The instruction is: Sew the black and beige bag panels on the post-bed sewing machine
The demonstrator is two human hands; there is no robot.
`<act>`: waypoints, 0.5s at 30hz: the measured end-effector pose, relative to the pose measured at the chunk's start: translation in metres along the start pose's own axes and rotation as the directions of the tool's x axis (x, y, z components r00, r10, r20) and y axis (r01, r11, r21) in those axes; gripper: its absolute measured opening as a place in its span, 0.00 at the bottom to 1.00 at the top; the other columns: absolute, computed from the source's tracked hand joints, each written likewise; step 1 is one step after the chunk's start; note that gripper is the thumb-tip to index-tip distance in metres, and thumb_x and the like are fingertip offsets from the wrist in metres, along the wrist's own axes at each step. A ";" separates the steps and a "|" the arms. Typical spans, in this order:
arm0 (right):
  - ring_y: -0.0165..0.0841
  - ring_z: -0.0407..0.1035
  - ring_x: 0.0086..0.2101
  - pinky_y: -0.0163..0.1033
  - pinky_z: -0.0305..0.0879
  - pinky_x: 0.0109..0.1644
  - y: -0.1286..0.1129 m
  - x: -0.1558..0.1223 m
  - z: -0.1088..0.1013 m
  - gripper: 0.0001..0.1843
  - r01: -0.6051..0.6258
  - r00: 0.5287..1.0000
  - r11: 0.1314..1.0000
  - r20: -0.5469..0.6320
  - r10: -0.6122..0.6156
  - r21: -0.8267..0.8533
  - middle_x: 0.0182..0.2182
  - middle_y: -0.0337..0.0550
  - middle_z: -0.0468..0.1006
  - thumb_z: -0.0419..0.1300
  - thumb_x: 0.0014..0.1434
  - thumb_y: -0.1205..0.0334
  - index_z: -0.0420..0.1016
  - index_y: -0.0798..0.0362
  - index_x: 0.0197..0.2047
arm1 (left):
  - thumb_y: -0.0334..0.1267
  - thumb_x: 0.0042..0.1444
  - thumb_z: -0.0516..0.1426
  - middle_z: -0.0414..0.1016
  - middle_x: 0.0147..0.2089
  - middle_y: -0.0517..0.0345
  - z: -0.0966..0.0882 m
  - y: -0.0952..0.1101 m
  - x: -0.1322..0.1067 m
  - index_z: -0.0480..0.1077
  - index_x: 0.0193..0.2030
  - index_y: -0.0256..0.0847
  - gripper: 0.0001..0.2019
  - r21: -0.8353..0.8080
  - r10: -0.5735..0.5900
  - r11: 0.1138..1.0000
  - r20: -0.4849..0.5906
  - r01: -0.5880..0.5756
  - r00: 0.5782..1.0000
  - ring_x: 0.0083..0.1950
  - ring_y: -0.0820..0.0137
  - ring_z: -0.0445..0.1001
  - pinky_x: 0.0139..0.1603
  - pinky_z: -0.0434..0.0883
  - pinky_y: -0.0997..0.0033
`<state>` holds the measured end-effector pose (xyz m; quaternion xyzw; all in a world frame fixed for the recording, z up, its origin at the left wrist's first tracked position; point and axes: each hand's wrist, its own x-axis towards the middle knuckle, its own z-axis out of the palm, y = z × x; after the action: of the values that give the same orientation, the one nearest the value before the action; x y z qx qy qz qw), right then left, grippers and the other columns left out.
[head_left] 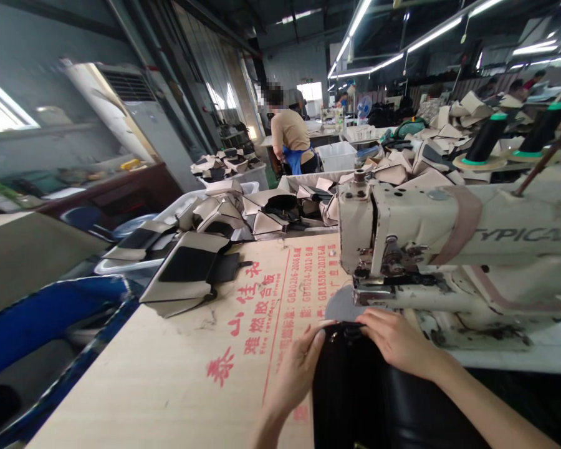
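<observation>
A black, glossy leather-like bag piece (350, 386) hangs over the front edge of the plywood, close to me. My left hand (299, 365) grips its upper left edge, thumb on top. At its upper right edge, my right hand (395, 337) has its fingers closed on the material, close below the sewing head. A grey rounded panel (343, 304) extends beyond the hands toward the arm of the sewing machine (402, 237). Whether the panel lies under the presser foot, I cannot tell. Small metal fittings show near the black piece's top edge.
Red lettering covers the plywood board (177, 368). A beige and black sewn piece (187, 274) lies on it. Beyond are bins heaped with similar pieces (219, 209). A blue-lined container (51, 330) stands left. Black thread cones (486, 138) rise behind the machine. A co-worker (292, 134) stands farther back.
</observation>
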<state>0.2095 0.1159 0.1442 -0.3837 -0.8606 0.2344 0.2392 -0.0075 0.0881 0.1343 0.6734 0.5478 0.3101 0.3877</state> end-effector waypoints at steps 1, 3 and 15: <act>0.33 0.66 0.38 0.37 0.60 0.42 0.000 0.000 0.000 0.11 -0.017 1.000 0.999 -0.020 0.017 0.043 0.37 0.43 0.71 0.46 0.61 0.66 0.69 0.53 0.38 | 0.43 0.60 0.43 0.73 0.38 0.56 0.002 0.000 0.004 0.70 0.41 0.39 0.17 0.033 -0.007 0.999 -0.076 0.010 0.997 0.41 0.69 0.70 0.43 0.67 0.72; 0.33 0.66 0.38 0.37 0.60 0.42 -0.002 0.001 0.005 0.11 -0.071 0.992 0.987 -0.091 0.085 0.147 0.36 0.43 0.72 0.46 0.61 0.65 0.70 0.53 0.38 | 0.44 0.60 0.42 0.70 0.28 0.59 0.002 0.007 0.018 0.69 0.32 0.38 0.18 0.154 0.030 0.988 -0.164 -0.004 0.986 0.31 0.72 0.68 0.32 0.64 0.76; 0.32 0.67 0.26 0.33 0.60 0.29 0.000 0.031 0.080 0.24 -0.063 0.666 0.062 -0.005 0.746 0.996 0.26 0.41 0.76 0.60 0.47 0.46 0.75 0.58 0.39 | 0.38 0.51 0.52 0.73 0.27 0.55 -0.008 0.035 0.147 0.71 0.24 0.41 0.10 0.591 0.056 0.788 0.207 -0.170 0.977 0.33 0.66 0.71 0.36 0.64 0.71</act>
<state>0.1440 0.1222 0.0889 -0.4347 -0.2543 0.6529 0.5658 0.0338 0.2301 0.1678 0.8186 0.5396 0.0796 0.1801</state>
